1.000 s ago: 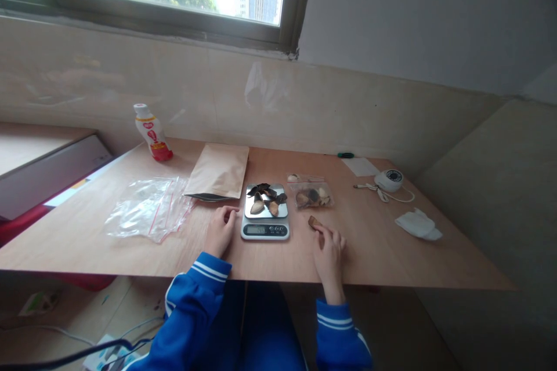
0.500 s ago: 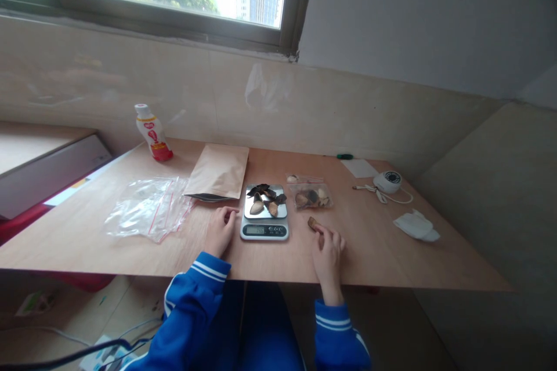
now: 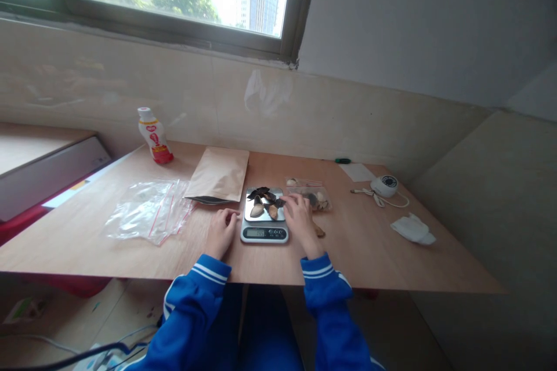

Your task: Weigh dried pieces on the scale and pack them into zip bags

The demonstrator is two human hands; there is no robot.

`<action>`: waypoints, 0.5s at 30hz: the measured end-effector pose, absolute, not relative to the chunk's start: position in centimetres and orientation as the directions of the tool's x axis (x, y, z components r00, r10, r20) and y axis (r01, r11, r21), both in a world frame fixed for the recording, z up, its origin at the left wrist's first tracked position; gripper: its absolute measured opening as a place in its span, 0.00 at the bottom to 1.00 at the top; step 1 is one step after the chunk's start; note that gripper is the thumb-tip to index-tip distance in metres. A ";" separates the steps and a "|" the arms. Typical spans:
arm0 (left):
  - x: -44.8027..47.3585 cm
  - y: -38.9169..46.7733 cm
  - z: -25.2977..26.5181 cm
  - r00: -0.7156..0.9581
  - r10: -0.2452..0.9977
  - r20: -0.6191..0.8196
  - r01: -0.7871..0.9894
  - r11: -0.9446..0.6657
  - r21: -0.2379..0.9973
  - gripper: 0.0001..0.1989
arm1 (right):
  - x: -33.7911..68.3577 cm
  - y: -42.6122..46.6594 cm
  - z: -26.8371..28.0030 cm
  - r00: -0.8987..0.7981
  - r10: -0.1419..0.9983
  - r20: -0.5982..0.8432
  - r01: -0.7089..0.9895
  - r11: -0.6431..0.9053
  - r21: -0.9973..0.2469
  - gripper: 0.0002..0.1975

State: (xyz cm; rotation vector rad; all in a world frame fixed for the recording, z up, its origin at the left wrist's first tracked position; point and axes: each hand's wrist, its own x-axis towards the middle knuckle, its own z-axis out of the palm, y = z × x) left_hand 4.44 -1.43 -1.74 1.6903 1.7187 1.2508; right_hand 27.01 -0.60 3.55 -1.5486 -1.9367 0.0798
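A white kitchen scale [image 3: 264, 235] with a lit display stands in front of me. Dark, curled dried pieces [image 3: 261, 192] and pale brown dried chunks [image 3: 256, 210] lie on its metal plate. My right hand [image 3: 301, 219] reaches over the plate's right edge, its bent fingertips on a dark dried piece [image 3: 280, 203]; the thumb is mostly hidden. Partly behind the right wrist, a brown dried piece [image 3: 320, 232] lies on the table. Left of the scale, my left hand [image 3: 223, 231] rests on the tabletop with its fingers loosely curled and no object visible in them.
Zip bags of dried pieces [image 3: 322, 202] lie right of the scale. Clear plastic bags [image 3: 145, 208] and a kraft pouch [image 3: 221, 174] are on the left, a drink bottle [image 3: 155, 138] behind. Farther right are a white corded device [image 3: 384, 185], crumpled tissue [image 3: 412, 228] and paper [image 3: 357, 172].
My right hand has let go of the brown dried piece, leaving it on the table, and moved left and away from me to the scale's plate. My left hand has stayed put.
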 end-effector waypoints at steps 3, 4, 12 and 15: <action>4.5 -1.5 -1.7 -0.171 0.941 0.292 0.565 -0.150 0.812 0.13 | 26.7 0.1 4.1 -0.146 0.902 0.407 0.840 0.330 -0.430 0.12; 4.5 -1.5 -1.7 -0.170 0.941 0.294 0.563 -0.152 0.812 0.13 | 26.5 0.0 4.1 -0.148 0.905 0.400 0.841 0.328 -0.429 0.11; 4.6 -1.5 -1.7 -0.170 0.939 0.298 0.565 -0.155 0.811 0.13 | 25.6 -0.7 3.1 -0.212 0.893 0.397 0.862 0.362 -0.354 0.13; 4.6 -1.5 -1.7 -0.168 0.938 0.304 0.560 -0.163 0.812 0.13 | 25.7 -0.5 3.1 -0.217 0.894 0.393 0.848 0.372 -0.378 0.12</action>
